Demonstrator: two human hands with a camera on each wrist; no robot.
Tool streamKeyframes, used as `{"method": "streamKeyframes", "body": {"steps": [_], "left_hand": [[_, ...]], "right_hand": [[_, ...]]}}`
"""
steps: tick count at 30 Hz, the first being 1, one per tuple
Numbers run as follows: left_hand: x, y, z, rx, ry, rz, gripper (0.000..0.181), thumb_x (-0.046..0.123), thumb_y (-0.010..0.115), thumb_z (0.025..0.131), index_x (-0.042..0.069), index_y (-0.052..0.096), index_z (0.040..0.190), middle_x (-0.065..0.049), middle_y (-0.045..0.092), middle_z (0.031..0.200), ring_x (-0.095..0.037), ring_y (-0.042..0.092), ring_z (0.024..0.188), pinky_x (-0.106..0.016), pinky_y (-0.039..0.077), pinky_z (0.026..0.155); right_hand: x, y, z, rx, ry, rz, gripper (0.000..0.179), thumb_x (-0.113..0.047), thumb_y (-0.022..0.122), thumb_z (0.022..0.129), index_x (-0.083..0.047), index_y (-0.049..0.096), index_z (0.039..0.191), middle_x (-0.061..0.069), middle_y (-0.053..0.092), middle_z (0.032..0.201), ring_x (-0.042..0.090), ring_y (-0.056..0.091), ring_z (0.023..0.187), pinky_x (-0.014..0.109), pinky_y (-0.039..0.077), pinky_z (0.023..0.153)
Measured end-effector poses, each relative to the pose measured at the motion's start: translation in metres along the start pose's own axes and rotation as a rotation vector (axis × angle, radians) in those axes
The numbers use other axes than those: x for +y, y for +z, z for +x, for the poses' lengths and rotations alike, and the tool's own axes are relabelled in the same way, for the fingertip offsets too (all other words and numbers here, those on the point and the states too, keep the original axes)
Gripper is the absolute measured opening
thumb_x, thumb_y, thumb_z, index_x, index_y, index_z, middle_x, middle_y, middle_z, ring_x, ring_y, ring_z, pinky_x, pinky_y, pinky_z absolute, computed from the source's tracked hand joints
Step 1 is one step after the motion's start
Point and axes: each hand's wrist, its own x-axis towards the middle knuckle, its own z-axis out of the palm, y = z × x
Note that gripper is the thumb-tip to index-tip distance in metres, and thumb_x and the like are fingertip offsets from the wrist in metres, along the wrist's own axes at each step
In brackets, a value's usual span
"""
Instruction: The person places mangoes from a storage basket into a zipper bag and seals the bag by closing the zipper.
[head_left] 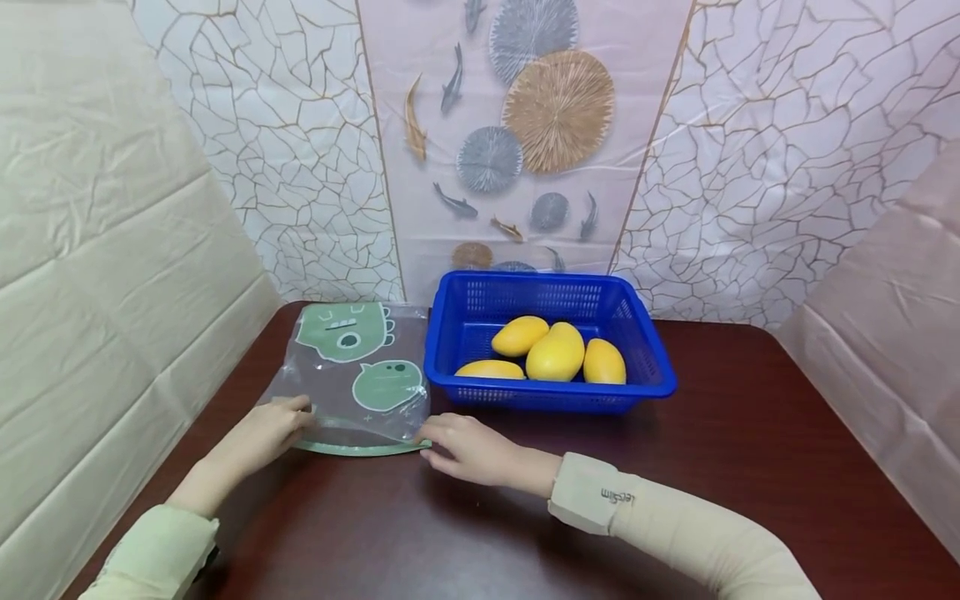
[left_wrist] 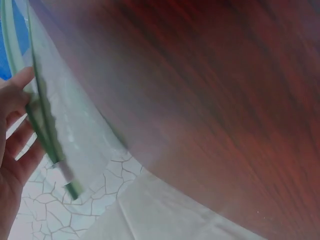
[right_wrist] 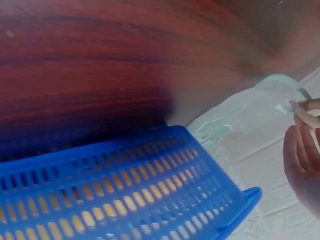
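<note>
A clear zip bag (head_left: 386, 333) printed with green cartoon figures lies flat on the table, its green-edged mouth toward me. At the left end of that mouth, my left hand (head_left: 272, 431) pinches the edge between thumb and fingers. The left wrist view shows a pale slider (left_wrist: 63, 171) on the green zip strip, just beyond the fingers. My right hand (head_left: 468, 450) pinches the mouth's right corner with thumb and fingertips. Behind the right hand, a blue plastic basket (head_left: 551, 396) holds several yellow mangoes (head_left: 555, 352).
The dark red-brown table (head_left: 738, 442) extends to the right of the basket and in front of the bag. A patterned cloth (head_left: 315, 125) hangs behind the table, and pale panels (head_left: 97, 250) slope along both sides.
</note>
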Motion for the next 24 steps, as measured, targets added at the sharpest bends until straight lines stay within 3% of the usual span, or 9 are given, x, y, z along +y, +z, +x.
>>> {"method": "streamKeyframes", "body": {"steps": [2, 9, 15, 24], "left_hand": [[0.0, -0.003, 0.002, 0.013, 0.004, 0.018, 0.025, -0.006, 0.071, 0.064, 0.017, 0.068, 0.075, 0.007, 0.049, 0.074, -0.013, 0.05, 0.062, -0.027, 0.042, 0.054], [-0.005, -0.007, 0.004, 0.091, 0.076, 0.057, 0.034, -0.01, 0.07, 0.062, 0.007, 0.073, 0.092, -0.002, 0.053, 0.08, -0.022, 0.055, 0.072, -0.034, 0.045, 0.059], [-0.006, -0.004, 0.007, 0.144, 0.113, 0.085, 0.054, -0.011, 0.075, 0.052, 0.003, 0.07, 0.104, -0.007, 0.056, 0.088, -0.025, 0.056, 0.079, -0.038, 0.045, 0.064], [-0.005, -0.004, 0.01, 0.088, 0.086, 0.069, 0.068, -0.004, 0.082, 0.05, -0.001, 0.064, 0.116, -0.012, 0.057, 0.098, -0.029, 0.058, 0.088, -0.044, 0.048, 0.072]], "right_hand": [[-0.002, 0.002, 0.006, 0.0, -0.024, -0.052, 0.019, -0.013, 0.057, 0.091, -0.006, 0.066, 0.107, 0.004, 0.067, 0.101, 0.015, 0.06, 0.094, 0.023, 0.048, 0.087], [-0.012, 0.011, 0.019, -0.037, -0.129, -0.407, 0.027, -0.011, 0.057, 0.09, -0.01, 0.064, 0.116, 0.001, 0.065, 0.111, 0.013, 0.059, 0.101, 0.021, 0.047, 0.09], [-0.007, 0.014, 0.029, -0.077, -0.081, -0.432, 0.033, -0.005, 0.052, 0.093, -0.007, 0.06, 0.125, 0.006, 0.061, 0.125, 0.017, 0.056, 0.114, 0.025, 0.045, 0.098], [0.002, 0.021, 0.043, -0.122, -0.134, -0.495, 0.037, 0.0, 0.05, 0.092, -0.006, 0.058, 0.128, 0.007, 0.059, 0.13, 0.019, 0.053, 0.121, 0.027, 0.041, 0.103]]}}
